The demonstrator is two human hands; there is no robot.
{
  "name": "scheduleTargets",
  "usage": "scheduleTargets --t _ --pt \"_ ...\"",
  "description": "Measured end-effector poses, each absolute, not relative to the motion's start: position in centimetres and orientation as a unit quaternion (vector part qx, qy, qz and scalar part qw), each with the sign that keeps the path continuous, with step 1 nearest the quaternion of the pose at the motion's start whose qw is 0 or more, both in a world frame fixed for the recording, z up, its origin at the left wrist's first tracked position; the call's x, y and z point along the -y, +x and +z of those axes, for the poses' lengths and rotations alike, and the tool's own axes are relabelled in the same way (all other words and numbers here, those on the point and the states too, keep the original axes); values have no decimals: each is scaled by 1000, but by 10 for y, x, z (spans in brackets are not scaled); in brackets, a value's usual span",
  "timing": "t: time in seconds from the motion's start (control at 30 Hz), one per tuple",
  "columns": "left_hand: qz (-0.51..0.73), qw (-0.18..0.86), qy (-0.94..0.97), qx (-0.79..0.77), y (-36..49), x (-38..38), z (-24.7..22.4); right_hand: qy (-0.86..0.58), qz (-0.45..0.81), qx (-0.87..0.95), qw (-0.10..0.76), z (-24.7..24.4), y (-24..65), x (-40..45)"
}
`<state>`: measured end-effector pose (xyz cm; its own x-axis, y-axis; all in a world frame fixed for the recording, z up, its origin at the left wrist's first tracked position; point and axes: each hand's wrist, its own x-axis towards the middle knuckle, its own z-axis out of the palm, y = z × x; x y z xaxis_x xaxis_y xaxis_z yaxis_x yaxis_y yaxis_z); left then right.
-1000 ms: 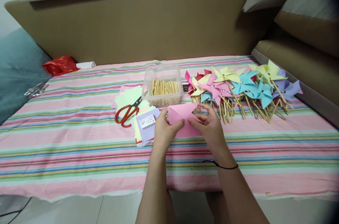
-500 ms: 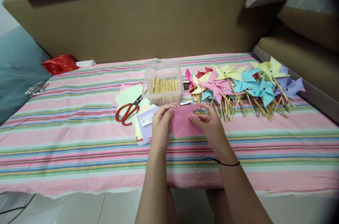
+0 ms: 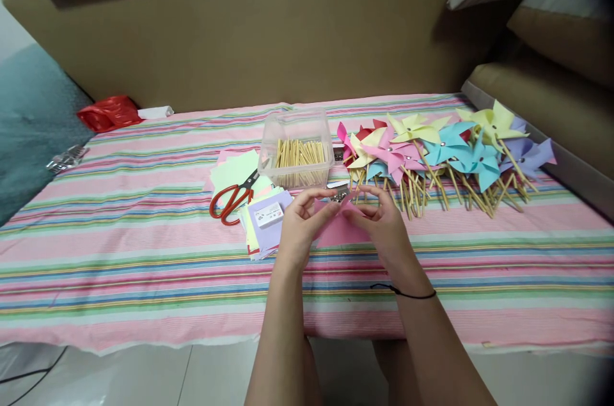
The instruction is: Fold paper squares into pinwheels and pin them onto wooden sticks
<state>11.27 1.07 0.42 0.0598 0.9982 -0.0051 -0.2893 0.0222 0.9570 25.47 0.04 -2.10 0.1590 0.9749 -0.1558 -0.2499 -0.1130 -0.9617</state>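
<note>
Between my two hands is a piece of pink paper (image 3: 343, 232), its upper part folded in toward the middle. My left hand (image 3: 303, 220) pinches it from the left, thumb pointing at the centre. From the right, my right hand (image 3: 381, 219) grips the same paper between thumb and fingers. Just behind the paper, a small tray of shiny metal pins (image 3: 341, 194) shows. Left of my hands lie red-handled scissors (image 3: 233, 201) on pale green paper (image 3: 235, 169). A small white box (image 3: 269, 215) rests on a stack of purple paper (image 3: 268, 240).
A clear plastic box (image 3: 296, 121) of wooden sticks (image 3: 300, 153) stands behind my hands. Several finished paper pinwheels (image 3: 441, 144) lie heaped at the right. Far left are a red plastic bag (image 3: 110, 113) and a white object (image 3: 155, 112). A striped cloth (image 3: 144, 278) covers the seat.
My left thumb has moved right toward the centre of the pink paper, whose top has folded inward. The metal pins behind it have come into view.
</note>
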Motion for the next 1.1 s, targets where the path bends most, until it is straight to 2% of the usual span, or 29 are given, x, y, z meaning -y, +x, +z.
scheduleTargets --t 0.1,0.33,0.57,1.1 --pt "538 603 433 -399 112 -12 2 -510 543 351 567 -20 255 -1" --pt "522 547 465 -460 112 -11 3 -516 544 350 562 -19 256 -1" --pt "532 577 376 -492 115 -12 -2 -510 546 359 560 -17 255 1" --pt "502 566 384 -530 118 -12 -7 -489 539 373 576 -20 252 0"
